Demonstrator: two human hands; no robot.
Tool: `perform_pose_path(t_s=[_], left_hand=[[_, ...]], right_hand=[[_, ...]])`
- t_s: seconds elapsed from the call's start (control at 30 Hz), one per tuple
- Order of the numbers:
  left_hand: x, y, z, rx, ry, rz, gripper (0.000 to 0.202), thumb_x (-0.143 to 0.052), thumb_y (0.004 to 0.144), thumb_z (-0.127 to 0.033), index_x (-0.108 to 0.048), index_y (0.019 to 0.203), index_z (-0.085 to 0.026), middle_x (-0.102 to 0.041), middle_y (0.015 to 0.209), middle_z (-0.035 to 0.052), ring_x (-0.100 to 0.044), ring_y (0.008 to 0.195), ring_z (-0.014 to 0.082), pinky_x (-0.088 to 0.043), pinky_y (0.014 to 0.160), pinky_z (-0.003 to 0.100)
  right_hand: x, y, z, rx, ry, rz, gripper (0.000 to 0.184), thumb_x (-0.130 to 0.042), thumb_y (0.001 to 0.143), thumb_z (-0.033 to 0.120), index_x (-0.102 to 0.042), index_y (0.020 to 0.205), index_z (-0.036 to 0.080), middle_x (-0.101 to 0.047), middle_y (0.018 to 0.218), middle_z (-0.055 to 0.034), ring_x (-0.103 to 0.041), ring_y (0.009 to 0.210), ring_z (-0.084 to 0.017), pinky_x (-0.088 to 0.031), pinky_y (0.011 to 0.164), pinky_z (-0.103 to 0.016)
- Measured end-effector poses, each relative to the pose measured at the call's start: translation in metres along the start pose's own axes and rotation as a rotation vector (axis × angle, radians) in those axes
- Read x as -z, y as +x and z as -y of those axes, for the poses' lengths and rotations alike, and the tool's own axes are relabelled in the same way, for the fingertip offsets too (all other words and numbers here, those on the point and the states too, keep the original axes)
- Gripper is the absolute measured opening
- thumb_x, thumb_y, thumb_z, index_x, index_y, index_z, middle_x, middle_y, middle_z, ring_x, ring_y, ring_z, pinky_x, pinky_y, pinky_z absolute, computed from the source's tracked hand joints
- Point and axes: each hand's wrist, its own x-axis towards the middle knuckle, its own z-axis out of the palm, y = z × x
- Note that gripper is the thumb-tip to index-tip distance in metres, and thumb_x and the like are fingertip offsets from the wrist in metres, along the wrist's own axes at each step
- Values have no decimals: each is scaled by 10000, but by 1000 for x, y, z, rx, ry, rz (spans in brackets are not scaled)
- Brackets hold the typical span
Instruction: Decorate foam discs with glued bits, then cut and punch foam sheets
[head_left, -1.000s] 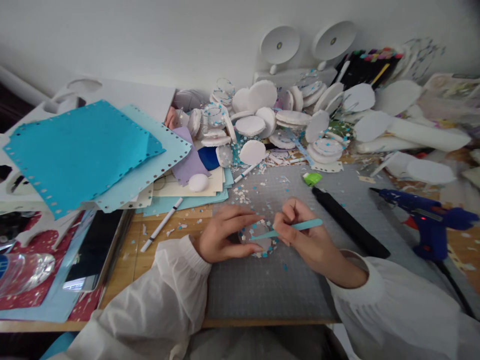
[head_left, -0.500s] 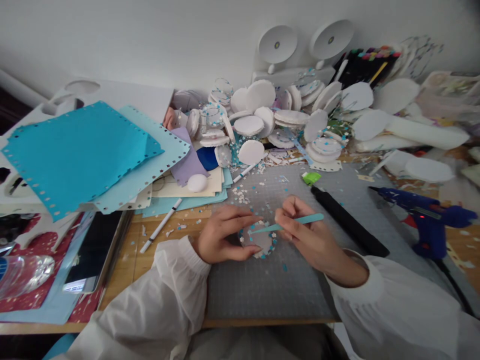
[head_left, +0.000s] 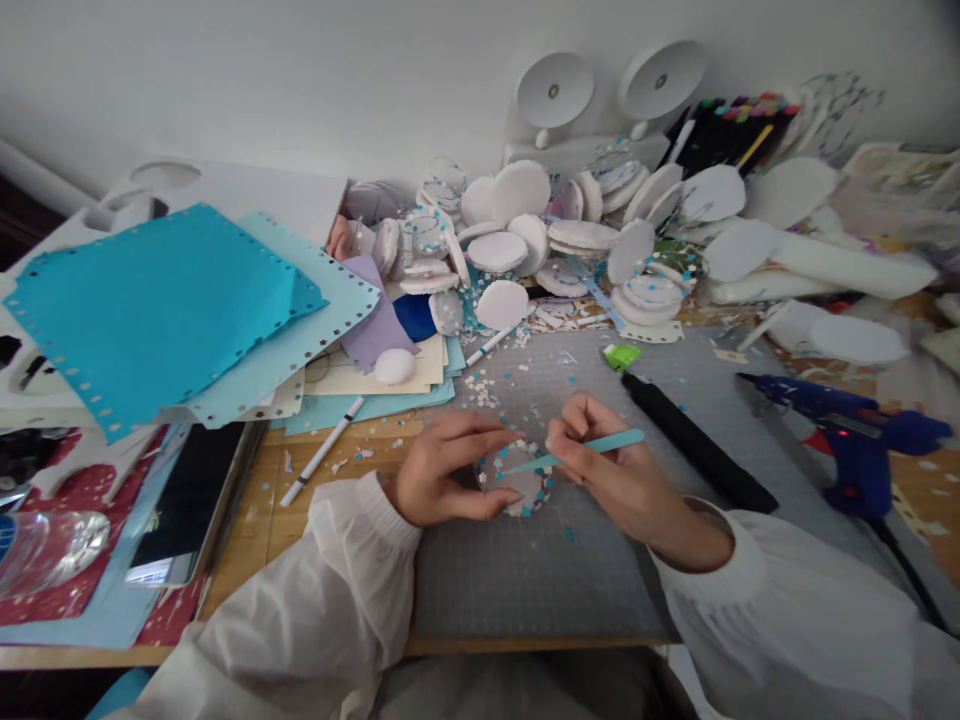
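Note:
My left hand (head_left: 446, 468) curls around a small round disc (head_left: 523, 490), fingertips and thumb gripping its rim. Small blue and white flower or star pieces ring the disc's edge. Pinched in my right hand (head_left: 604, 460) is a pair of light teal tweezers (head_left: 600, 442), its thin tip pointing left over the disc's face. Whether the tip holds or touches anything is too small to tell. Beneath both hands lies a grey cutting mat (head_left: 540, 600). Loose white paper flowers (head_left: 487, 392) are scattered on the mat just beyond the disc.
A blue glue gun (head_left: 855, 430) with a lit red light and a black stick-like tool (head_left: 697, 440) lie right. White discs (head_left: 521, 190) pile up behind. Left are punched blue sheets (head_left: 165, 300), a white marker (head_left: 322, 450), a phone (head_left: 184, 500) and a plastic bottle (head_left: 56, 550).
The tweezers' tip has shifted slightly right over the disc, and my right hand has moved a little with it. My left hand stays around the disc.

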Motion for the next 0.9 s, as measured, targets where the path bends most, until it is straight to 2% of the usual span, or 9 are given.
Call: perform_pose_path(t_s=[0.57, 0.77, 0.9], left_hand=[[0, 0, 1, -2, -53, -3, 436, -688, 804, -424, -647, 1137, -145, -685, 971, 129, -669, 888, 213, -558, 764, 323], [0, 0, 1, 0, -65, -4, 437, -676, 813, -429, -639, 1163, -171, -682, 980, 118, -668, 904, 216, -560, 777, 331], [0, -1, 1, 13, -56, 5, 442, -666, 819, -435, -636, 1173, -173, -681, 989, 120, -668, 900, 216, -558, 777, 335]], right_hand=[[0, -2, 2, 0, 38, -18, 337, -644, 872, 328, -347, 753, 222, -364, 632, 84, -290, 520, -73, -197, 484, -259], [-1, -2, 2, -2, 71, -50, 340, -652, 864, 307, -348, 740, 219, -363, 625, 83, -295, 513, -71, -195, 480, -255], [-3, -1, 5, -7, 108, -119, 342, -658, 851, 273, -346, 724, 214, -363, 617, 81, -286, 509, -69, -197, 480, -247]])
